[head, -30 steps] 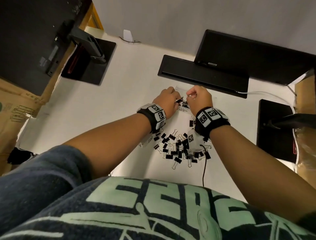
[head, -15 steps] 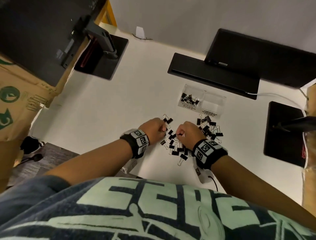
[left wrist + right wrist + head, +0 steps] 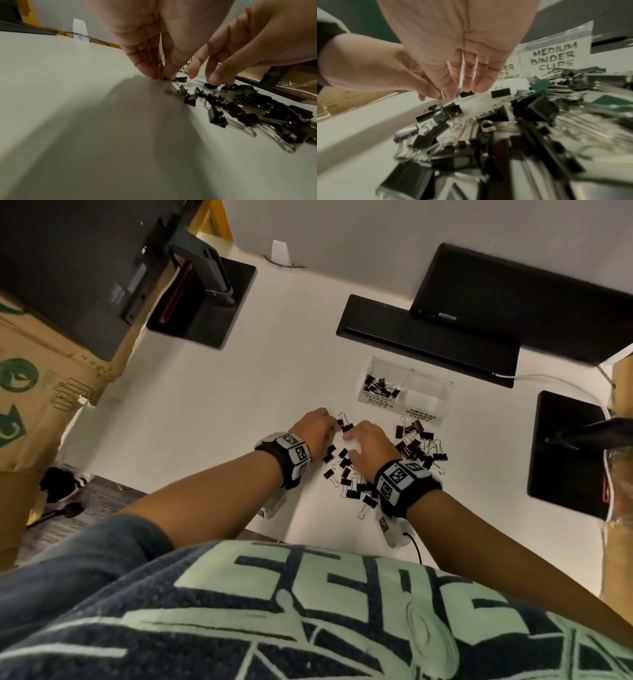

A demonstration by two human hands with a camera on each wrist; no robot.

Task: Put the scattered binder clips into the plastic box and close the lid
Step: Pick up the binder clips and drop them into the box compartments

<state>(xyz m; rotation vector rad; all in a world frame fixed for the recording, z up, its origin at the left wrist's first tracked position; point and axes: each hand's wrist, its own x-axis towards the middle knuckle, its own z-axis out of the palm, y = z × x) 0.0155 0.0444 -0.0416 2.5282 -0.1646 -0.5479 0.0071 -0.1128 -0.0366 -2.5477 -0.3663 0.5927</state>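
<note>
1. The left hand (image 3: 313, 429) is at the left fringe of the scattered binder clips (image 3: 352, 474), toward the near edge of the desk (image 3: 191, 419). In the left wrist view its fingertips (image 3: 154, 73) are drawn together on a small black clip (image 3: 165, 78) lying on the desk; it looks like a pinch, though the clip is mostly hidden.
2. The right hand (image 3: 368, 445) is just beside it, over the middle of the pile, fingers pointing down and slightly spread. Their tips touch a black clip (image 3: 467, 94); I cannot tell whether it is gripped.
3. The plastic box (image 3: 406, 392) stands open toward the far edge, beyond and to the right of both hands. Its left compartment holds small clips (image 3: 380, 386); the right one looks empty.
4. The right hand is nearer the box, so each carry likely runs away from the body, toward the far right.
</note>
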